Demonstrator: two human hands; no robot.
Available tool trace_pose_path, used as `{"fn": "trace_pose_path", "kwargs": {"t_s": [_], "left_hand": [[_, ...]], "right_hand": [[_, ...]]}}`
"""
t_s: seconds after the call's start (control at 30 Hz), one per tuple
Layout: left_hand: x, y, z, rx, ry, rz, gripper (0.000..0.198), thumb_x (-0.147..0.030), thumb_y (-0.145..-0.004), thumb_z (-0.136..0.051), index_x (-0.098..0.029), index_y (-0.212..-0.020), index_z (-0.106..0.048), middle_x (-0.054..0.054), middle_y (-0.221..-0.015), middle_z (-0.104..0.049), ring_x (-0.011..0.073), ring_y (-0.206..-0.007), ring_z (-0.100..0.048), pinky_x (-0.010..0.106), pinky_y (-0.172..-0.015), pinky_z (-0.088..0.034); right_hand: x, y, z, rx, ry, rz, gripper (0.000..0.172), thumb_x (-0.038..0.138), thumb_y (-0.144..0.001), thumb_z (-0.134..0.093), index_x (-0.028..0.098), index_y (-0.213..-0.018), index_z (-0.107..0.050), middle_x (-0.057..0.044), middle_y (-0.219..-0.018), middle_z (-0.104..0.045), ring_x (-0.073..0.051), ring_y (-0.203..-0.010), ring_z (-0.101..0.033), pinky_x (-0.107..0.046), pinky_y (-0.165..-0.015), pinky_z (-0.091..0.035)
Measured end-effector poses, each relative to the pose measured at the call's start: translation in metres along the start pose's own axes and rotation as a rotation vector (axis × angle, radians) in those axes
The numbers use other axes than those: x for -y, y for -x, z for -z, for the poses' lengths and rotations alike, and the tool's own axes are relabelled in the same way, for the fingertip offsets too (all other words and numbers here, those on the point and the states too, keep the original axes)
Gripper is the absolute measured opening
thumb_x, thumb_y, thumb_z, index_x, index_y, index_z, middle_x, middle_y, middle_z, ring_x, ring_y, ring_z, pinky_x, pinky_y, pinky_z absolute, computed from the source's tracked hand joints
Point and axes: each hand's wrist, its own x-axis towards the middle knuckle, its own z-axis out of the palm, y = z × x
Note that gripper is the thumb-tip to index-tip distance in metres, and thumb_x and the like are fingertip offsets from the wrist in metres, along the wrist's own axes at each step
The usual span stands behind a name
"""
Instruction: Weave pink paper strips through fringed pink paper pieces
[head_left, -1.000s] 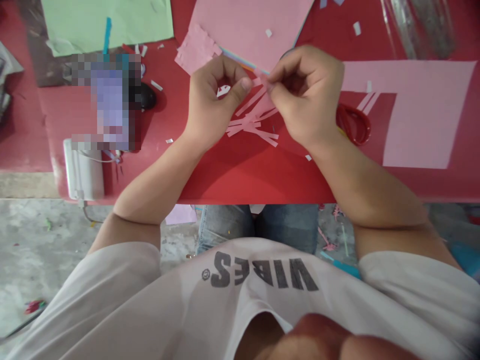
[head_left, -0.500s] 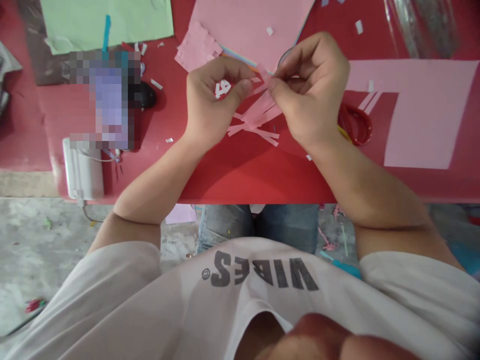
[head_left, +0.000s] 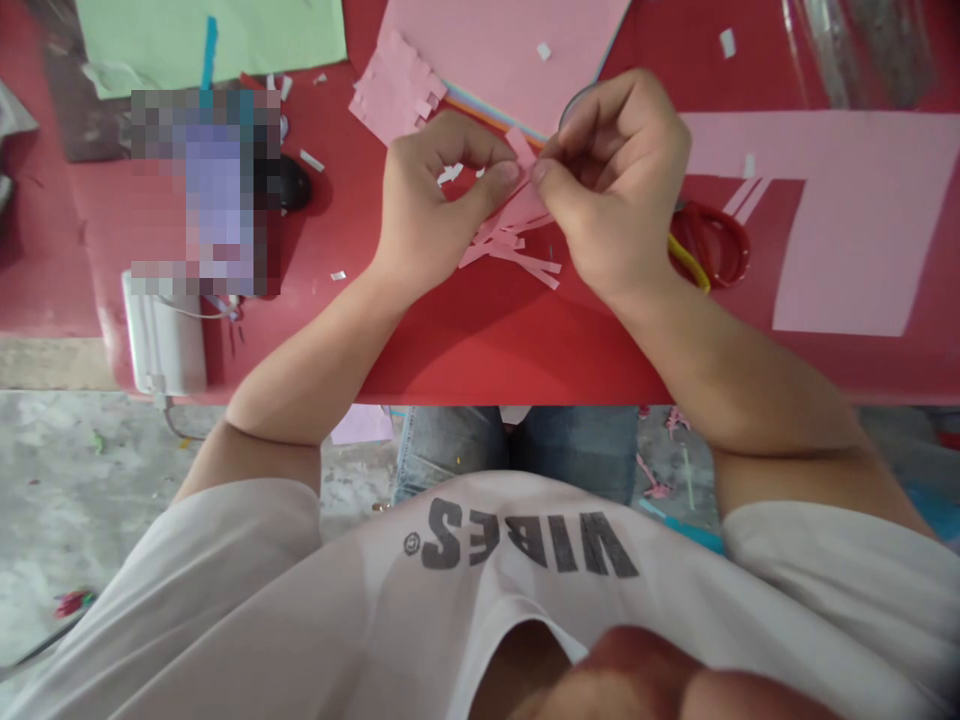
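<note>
Both my hands are held close together above the red table (head_left: 480,350). My left hand (head_left: 442,205) pinches a bundle of interlaced pink paper strips (head_left: 510,235) with its thumb, and my right hand (head_left: 611,180) grips the same bundle between thumb and fingers. One strip end (head_left: 520,145) sticks up between my fingertips. Loose strip ends fan out below my hands. A small white paper scrap (head_left: 450,174) lies inside the curl of my left hand.
Red-handled scissors (head_left: 712,245) lie right of my right hand, beside a large cut pink sheet (head_left: 847,230). A pink paper stack (head_left: 495,50) and a green sheet (head_left: 210,30) lie at the back. A pixelated object (head_left: 214,190), a black object (head_left: 292,185) and a white box (head_left: 161,340) stand left.
My left fingers have curled in closer to my right hand. The pink strips are bunched more tightly, and the view has shifted slightly.
</note>
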Motion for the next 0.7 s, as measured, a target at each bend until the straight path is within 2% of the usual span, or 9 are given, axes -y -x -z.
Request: {"fn": "trace_pose_path", "kwargs": {"t_s": [0.1, 0.23, 0.37, 0.53, 0.7], "left_hand": [[-0.0024, 0.0, 0.001, 0.014, -0.013, 0.004, 0.016, -0.018, -0.08, -0.081, -0.034, -0.076, -0.078, -0.001, -0.078, -0.075, 0.0212, -0.072, -0.063, 0.041, -0.073, -0.045], [-0.0028, 0.0, 0.0015, 0.029, -0.02, 0.018, 0.015, -0.022, -0.08, -0.083, -0.034, -0.074, -0.077, -0.002, -0.076, -0.073, 0.021, -0.07, -0.06, 0.042, -0.075, -0.047], [-0.0051, 0.0003, 0.0005, 0.017, -0.027, 0.025, 0.017, -0.018, -0.079, -0.078, -0.033, -0.073, -0.076, -0.001, -0.075, -0.073, 0.0208, -0.07, -0.062, 0.042, -0.074, -0.046], [-0.004, -0.0007, -0.001, -0.007, -0.036, 0.022, 0.017, -0.028, -0.075, -0.077, -0.044, -0.069, -0.075, 0.0, -0.071, -0.072, 0.0274, -0.065, -0.061, 0.046, -0.067, -0.041], [-0.0023, 0.0001, -0.002, -0.007, -0.02, 0.025, 0.014, -0.027, -0.076, -0.078, -0.039, -0.069, -0.075, 0.0, -0.069, -0.07, 0.0237, -0.062, -0.056, 0.043, -0.066, -0.039]], "right_hand": [[0.0016, 0.0006, -0.0008, 0.001, -0.043, 0.026, 0.021, 0.023, -0.075, -0.066, 0.033, -0.085, -0.05, 0.001, -0.084, -0.054, -0.02, -0.074, -0.059, -0.038, -0.06, -0.044], [0.0037, 0.0004, -0.0017, -0.011, -0.114, 0.058, 0.023, 0.015, -0.075, -0.065, 0.032, -0.085, -0.053, 0.001, -0.083, -0.055, -0.02, -0.072, -0.059, -0.038, -0.061, -0.041], [0.004, 0.0007, -0.002, 0.005, -0.071, 0.046, 0.022, 0.019, -0.077, -0.066, 0.032, -0.085, -0.05, 0.001, -0.084, -0.055, -0.021, -0.073, -0.059, -0.038, -0.061, -0.043], [0.0046, 0.0015, -0.0019, 0.018, -0.063, 0.058, 0.022, 0.019, -0.077, -0.066, 0.032, -0.086, -0.05, 0.001, -0.083, -0.056, -0.021, -0.072, -0.058, -0.038, -0.058, -0.041], [0.0077, 0.0021, -0.0024, 0.029, -0.071, 0.053, 0.021, 0.018, -0.077, -0.065, 0.032, -0.085, -0.05, 0.002, -0.083, -0.056, -0.02, -0.073, -0.058, -0.037, -0.059, -0.041]]}}
